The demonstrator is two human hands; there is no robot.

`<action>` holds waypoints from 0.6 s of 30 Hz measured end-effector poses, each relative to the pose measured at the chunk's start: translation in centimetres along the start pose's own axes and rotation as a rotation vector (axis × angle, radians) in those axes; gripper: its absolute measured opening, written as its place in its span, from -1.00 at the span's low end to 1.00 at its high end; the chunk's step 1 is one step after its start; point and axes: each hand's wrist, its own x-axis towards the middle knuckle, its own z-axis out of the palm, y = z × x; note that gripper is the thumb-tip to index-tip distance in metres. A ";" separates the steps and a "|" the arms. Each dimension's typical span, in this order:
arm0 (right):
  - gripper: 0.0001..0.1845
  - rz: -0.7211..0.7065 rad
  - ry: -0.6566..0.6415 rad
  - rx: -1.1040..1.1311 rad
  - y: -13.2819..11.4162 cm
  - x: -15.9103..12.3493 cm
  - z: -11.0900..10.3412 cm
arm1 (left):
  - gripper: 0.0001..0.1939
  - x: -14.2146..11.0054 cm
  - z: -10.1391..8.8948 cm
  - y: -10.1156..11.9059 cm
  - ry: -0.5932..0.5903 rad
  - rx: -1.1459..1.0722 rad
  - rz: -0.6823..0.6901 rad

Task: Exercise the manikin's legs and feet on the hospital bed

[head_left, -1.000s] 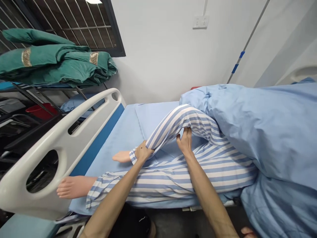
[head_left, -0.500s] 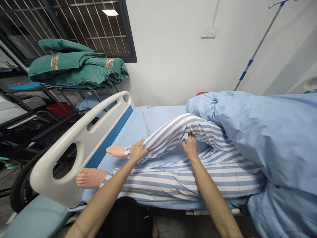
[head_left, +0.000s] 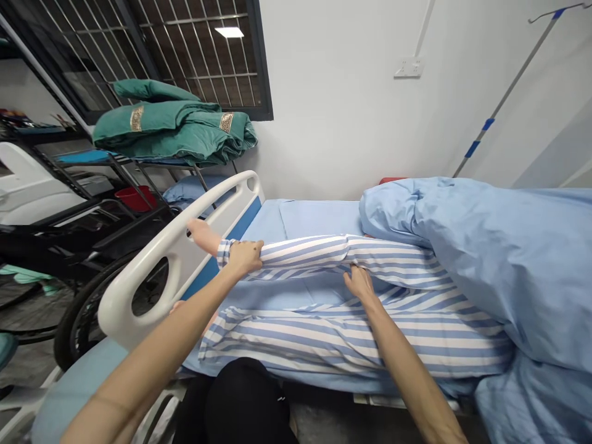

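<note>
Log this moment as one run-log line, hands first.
left hand: holds striped trouser leg at manikin ankle | right hand: fingers against same leg's underside | manikin foot: beside white bed rail

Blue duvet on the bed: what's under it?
Striped pyjama legs run in under the blue duvet, over a blue bed sheet. Beyond where the duvet covers them, nothing can be seen, so whatever lies further in is hidden.

Beyond the left hand (head_left: pixel 244 258), green folded blankets (head_left: pixel 173 126) lie on a metal rack (head_left: pixel 124 161) below a barred window (head_left: pixel 198 55), and a white bed rail (head_left: pixel 222 206) stands near that hand.
</note>
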 end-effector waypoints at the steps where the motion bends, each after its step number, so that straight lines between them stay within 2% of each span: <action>1: -0.56 -0.015 -0.056 -0.005 0.1 0.0 0.2 | -0.65 0.1 -0.2 -0.1 0.009 0.018 0.018; 5: -0.50 -0.096 -0.262 -0.023 0.7 0.3 1.3 | -0.66 0.4 -0.4 -0.4 0.005 0.065 0.074; 10: -0.45 -0.100 -0.310 -0.016 1.1 0.5 2.2 | -0.66 0.2 0.9 -0.4 -0.010 0.039 0.076; 15: -0.49 -0.109 -0.278 -0.014 0.8 0.3 1.9 | -0.65 -0.2 1.8 -0.4 -0.023 -0.007 0.039; 18: -0.52 -0.098 -0.127 0.015 0.5 0.3 1.4 | -0.62 -0.6 2.3 -0.1 -0.020 -0.040 -0.005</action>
